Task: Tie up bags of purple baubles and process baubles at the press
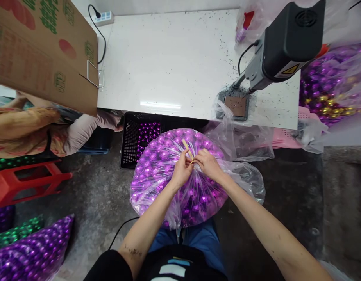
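Observation:
A large clear plastic bag [159,156] full of shiny purple balls rests in front of my body, its mouth gathered into pleats at the top. My left hand [183,168] is closed in a pinch on a flat pale-yellow tie strip [186,146] at the gathered neck. From the other side my right hand [209,164] also pinches at the neck, where a short bit of the strip shows between both hands. Its fingertips partly hide what they grip. Loose clear plastic spreads out to the right, under my right forearm.
Ahead is a white table [168,58] with dark specks and a black machine [292,43] at its right. A cardboard box [45,50] juts in at upper left, beside a seated person. A black crate [130,140], red stool [28,179] and filled bags [36,253] stand around.

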A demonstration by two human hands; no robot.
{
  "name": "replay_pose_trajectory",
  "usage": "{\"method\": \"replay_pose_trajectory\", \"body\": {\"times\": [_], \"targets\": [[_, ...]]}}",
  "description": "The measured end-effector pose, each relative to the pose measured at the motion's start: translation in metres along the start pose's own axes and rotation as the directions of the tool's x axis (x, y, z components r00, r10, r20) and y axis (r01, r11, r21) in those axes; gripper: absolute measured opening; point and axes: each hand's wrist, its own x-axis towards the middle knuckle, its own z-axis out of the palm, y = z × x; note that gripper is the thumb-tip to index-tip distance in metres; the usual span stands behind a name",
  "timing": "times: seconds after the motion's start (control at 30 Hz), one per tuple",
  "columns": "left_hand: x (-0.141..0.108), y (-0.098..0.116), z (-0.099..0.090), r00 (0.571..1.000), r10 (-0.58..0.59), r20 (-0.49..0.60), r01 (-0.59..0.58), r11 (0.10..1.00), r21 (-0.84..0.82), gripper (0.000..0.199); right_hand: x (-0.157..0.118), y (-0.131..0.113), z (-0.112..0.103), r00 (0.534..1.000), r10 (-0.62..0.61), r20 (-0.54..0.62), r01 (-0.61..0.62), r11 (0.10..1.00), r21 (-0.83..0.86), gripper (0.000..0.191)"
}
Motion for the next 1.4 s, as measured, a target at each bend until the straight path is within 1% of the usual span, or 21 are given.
{"method": "replay_pose_trajectory", "body": {"times": [0.07,0.13,0.17,0.27,0.37,0.47,0.53,0.6,0.7,0.73,0.8,0.9,1.0,1.1,1.2,1.3,1.4], "targets": [[-0.002,0.001,-0.001,0.989,0.149,-0.002,-0.146,0.968,0.207,0.039,0.002,0.004,-0.002,0.998,0.037,0.046,-0.039,0.998,0.049,0.023],[-0.001,0.001,-0.001,0.973,0.230,-0.016,-0.216,0.931,0.294,0.019,0.006,0.011,-0.002,0.991,0.080,0.104,-0.092,0.988,0.123,0.030],[-0.001,0.001,0.001,0.969,0.247,-0.022,-0.229,0.923,0.308,0.015,0.007,0.015,-0.001,0.986,0.105,0.127,-0.125,0.978,0.165,0.033],[0.000,0.001,0.005,0.959,0.283,-0.007,-0.266,0.911,0.316,0.017,0.010,0.025,0.005,0.971,0.184,0.154,-0.222,0.932,0.286,0.038],[-0.002,0.002,0.008,0.953,0.303,0.020,-0.295,0.910,0.290,0.015,0.008,0.031,0.011,0.959,0.242,0.148,-0.281,0.885,0.372,0.037],[-0.004,0.002,0.007,0.956,0.291,0.026,-0.288,0.923,0.254,0.017,0.007,0.033,0.015,0.954,0.268,0.135,-0.300,0.858,0.417,0.037],[-0.004,0.002,0.007,0.964,0.266,0.025,-0.264,0.938,0.226,0.020,0.006,0.033,0.016,0.954,0.273,0.123,-0.299,0.853,0.427,0.037],[-0.003,0.001,0.007,0.973,0.229,0.016,-0.227,0.954,0.196,0.018,0.007,0.033,0.017,0.956,0.271,0.112,-0.292,0.858,0.422,0.037],[0.001,-0.002,0.007,0.988,0.154,-0.016,-0.151,0.978,0.145,0.004,0.007,0.032,0.013,0.960,0.254,0.115,-0.279,0.880,0.385,0.037],[0.003,-0.003,0.005,0.992,0.126,-0.024,-0.123,0.985,0.121,0.004,0.008,0.031,0.010,0.963,0.240,0.126,-0.270,0.891,0.365,0.037],[0.006,-0.004,0.001,0.997,0.068,-0.022,-0.067,0.996,0.060,0.008,0.008,0.029,0.001,0.968,0.194,0.159,-0.236,0.919,0.314,0.036],[0.008,-0.002,-0.008,1.000,-0.011,0.004,0.011,1.000,-0.027,0.011,0.010,0.025,-0.013,0.973,0.104,0.206,-0.147,0.968,0.206,0.033],[0.006,0.002,-0.014,0.996,-0.079,0.051,0.083,0.994,-0.076,0.019,0.012,0.022,-0.021,0.978,0.041,0.204,-0.057,0.996,0.073,0.029],[0.001,0.006,-0.017,0.980,-0.150,0.134,0.164,0.981,-0.104,0.031,0.013,0.023,-0.025,0.983,0.019,0.180,-0.011,0.999,-0.048,0.027],[-0.002,0.009,-0.024,0.961,-0.199,0.193,0.219,0.972,-0.085,0.038,0.014,0.028,-0.032,0.985,0.030,0.167,-0.006,0.990,-0.142,0.027],[-0.003,0.010,-0.036,0.957,-0.207,0.202,0.212,0.977,-0.001,0.036,0.014,0.036,-0.038,0.988,0.061,0.141,-0.029,0.976,-0.216,0.028],[-0.007,0.011,-0.048,0.961,-0.192,0.197,0.166,0.976,0.138,0.027,0.011,0.045,-0.035,0.995,0.097,0.031,-0.083,0.950,-0.302,0.030]]}}
